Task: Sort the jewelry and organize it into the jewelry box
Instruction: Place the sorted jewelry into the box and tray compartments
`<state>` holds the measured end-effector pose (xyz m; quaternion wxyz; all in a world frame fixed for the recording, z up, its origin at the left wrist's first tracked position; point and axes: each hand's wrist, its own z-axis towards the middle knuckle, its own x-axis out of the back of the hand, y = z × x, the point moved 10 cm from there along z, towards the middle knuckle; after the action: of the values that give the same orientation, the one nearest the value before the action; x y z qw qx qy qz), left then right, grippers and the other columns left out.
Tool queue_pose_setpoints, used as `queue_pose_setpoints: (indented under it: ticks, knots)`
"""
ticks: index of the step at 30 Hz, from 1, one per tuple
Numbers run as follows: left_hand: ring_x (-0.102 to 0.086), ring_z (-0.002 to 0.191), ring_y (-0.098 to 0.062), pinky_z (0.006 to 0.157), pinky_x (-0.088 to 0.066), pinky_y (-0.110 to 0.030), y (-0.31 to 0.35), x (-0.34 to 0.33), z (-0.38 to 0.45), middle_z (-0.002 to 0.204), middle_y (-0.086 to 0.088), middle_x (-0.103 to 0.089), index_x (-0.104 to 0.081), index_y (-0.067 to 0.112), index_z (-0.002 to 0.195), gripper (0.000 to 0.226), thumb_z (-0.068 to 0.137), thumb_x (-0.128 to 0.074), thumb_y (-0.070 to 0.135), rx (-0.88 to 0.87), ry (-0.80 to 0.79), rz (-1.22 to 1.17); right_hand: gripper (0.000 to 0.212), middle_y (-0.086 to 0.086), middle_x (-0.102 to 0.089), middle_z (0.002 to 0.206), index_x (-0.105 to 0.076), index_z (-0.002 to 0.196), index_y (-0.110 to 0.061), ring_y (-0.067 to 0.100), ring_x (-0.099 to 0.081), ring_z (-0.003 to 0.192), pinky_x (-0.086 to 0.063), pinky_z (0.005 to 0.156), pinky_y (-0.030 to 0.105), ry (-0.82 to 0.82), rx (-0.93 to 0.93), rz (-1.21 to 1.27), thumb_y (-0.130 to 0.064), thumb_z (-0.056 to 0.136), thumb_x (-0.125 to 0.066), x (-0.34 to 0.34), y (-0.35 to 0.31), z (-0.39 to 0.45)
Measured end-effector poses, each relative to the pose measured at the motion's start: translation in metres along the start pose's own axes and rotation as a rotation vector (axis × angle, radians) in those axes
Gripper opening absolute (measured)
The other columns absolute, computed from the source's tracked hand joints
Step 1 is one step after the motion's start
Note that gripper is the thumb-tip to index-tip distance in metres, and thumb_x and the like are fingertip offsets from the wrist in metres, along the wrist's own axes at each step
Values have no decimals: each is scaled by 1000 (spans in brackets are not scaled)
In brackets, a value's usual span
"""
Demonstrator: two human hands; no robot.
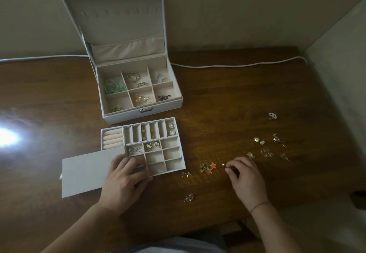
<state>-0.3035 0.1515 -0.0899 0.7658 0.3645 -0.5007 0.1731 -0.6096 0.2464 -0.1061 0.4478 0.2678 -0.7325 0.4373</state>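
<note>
While left hand [124, 181] flat on tray [174, 165], right hand [244, 175] seemingly pinching a small earring [224, 165].

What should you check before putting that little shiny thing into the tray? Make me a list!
1. Right hand has the small piece pinched at its fingertips: ok.
2. Left hand rests on the tray, steadying it: ok.
3. Empty compartments free in the tray's near right corner: ok.
4. What kind of piece it is, so it joins its match: cannot tell, too small.
5. Path from hand to tray: not ok, star earrings lie between.
6. Jewelry box lid open, if needed: ok.
</note>
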Motion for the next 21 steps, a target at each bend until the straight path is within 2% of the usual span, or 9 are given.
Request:
queue_pose_setpoints:
  ticks: [5,8,12,16,18,21]
  knots:
    - [-63,97,-27,98,-39,-46,-2,-2,0,106,-2,-68,-79,27,92,25,91,-56,38,23,5,-16,30,-8,-54,118,-62,124,-21,7,-54,102,-50,86,20,-60,-18,85,-18,94,-58,-7,-1,1]
    - [-62,97,-26,96,-41,-46,-1,0,2,106,-2,-67,-78,27,92,20,88,-61,37,40,19,-45,35,-10,-55,113,-59,129,-23,5,-55,97,-51,80,20,-76,18,88,-20,94,-59,-6,-6,2]
    - [-57,99,-21,94,-41,-40,-6,7,4,105,0,-64,-73,20,87,21,83,-64,38,127,60,-140,27,-10,-56,110,-67,118,-18,2,-51,92,-38,71,7,-83,97,8,-22,94,-58,-9,-12,5]
    - [-54,101,-19,92,-42,-39,-8,9,4,105,1,-61,-71,17,89,23,83,-62,38,161,68,-175,14,-11,-49,111,-66,103,-16,0,-47,92,-36,70,6,-92,26,37,-15,89,-65,-8,-7,9]
    - [-54,102,-18,93,-42,-39,-7,9,3,104,0,-62,-71,17,88,24,83,-61,38,151,68,-165,10,-14,-48,105,-64,95,-19,-2,-47,84,-37,66,7,-108,24,28,-13,88,-66,-7,-9,10]
    - [-55,100,-18,93,-42,-37,-7,11,3,103,0,-62,-71,16,88,23,83,-62,36,154,97,-166,15,-17,-51,93,-59,88,-26,-4,-50,82,-40,63,10,-101,12,47,-14,87,-68,-4,-11,11]
